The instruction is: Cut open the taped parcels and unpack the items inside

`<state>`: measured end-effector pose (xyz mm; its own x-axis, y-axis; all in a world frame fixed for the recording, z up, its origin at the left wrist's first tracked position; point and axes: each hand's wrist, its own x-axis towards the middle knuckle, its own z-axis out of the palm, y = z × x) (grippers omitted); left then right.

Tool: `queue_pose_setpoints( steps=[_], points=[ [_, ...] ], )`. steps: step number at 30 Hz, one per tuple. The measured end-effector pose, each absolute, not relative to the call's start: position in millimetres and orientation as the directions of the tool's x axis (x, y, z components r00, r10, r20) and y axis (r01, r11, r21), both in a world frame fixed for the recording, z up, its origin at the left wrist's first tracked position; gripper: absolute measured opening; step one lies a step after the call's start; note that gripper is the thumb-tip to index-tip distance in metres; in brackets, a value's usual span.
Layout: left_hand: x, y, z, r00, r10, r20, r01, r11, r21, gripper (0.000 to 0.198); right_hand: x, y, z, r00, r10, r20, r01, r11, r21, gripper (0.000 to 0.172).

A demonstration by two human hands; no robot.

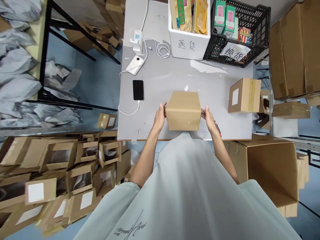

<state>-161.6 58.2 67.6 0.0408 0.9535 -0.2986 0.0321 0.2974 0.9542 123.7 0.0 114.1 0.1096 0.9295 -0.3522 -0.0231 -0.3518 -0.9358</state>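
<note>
While being held, carton (183, 111): showing closed faces at the table's (155, 76) front edge.
Left hand (159, 118), right hand (209, 120): clasping opposite sides.
White bin (200, 53): holding yellow packages (200, 15).
Black crate (217, 46): holding green boxes (220, 25).

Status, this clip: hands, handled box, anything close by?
Left hand and right hand at opposite sides of cardboard box. Box at near side of table. Red item, partly hidden, beside right wrist.

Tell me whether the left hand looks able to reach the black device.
Probably yes: once off the cardboard box, the left hand has only bare tabletop between it and the black device.
</note>
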Motion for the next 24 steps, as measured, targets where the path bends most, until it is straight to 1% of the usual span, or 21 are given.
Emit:
queue_pose_setpoints(
  steps=[3,5,10,13,16,19,24],
  points=[
    [-156,54,49,0.034,0.939,-0.343,-0.039,0.344,0.938,0.093,129,-6,96,0.147,0.938,-0.313,-0.021,-0.313,-0.949,0.100],
    [-152,49,34,0.046,0.923,-0.383,-0.047,0.385,0.922,0.087,130,-11,78,0.161,0.926,-0.342,-0.025,-0.343,-0.939,0.100],
    [-149,30,5,0.094,0.881,-0.463,0.019,0.463,0.886,0.067,133,-27,38,0.160,0.870,-0.466,-0.003,-0.472,-0.882,0.094],
    [-153,24,-4,0.082,0.873,-0.481,0.053,0.478,0.877,0.061,137,-33,25,0.182,0.855,-0.485,-0.003,-0.493,-0.870,0.089],
    [-157,30,-5,0.053,0.870,-0.490,0.080,0.485,0.871,0.065,140,-31,20,0.215,0.864,-0.455,0.046,-0.474,-0.879,0.082],
    [-155,49,-3,0.031,0.880,-0.474,0.104,0.469,0.877,0.063,141,-16,20,0.238,0.890,-0.390,0.105,-0.423,-0.900,0.076],
    [-142,90,8,0.022,0.904,-0.427,0.113,0.422,0.899,0.060,138,25,31,0.231,0.924,-0.303,0.112,-0.335,-0.936,0.067]
  ],
)
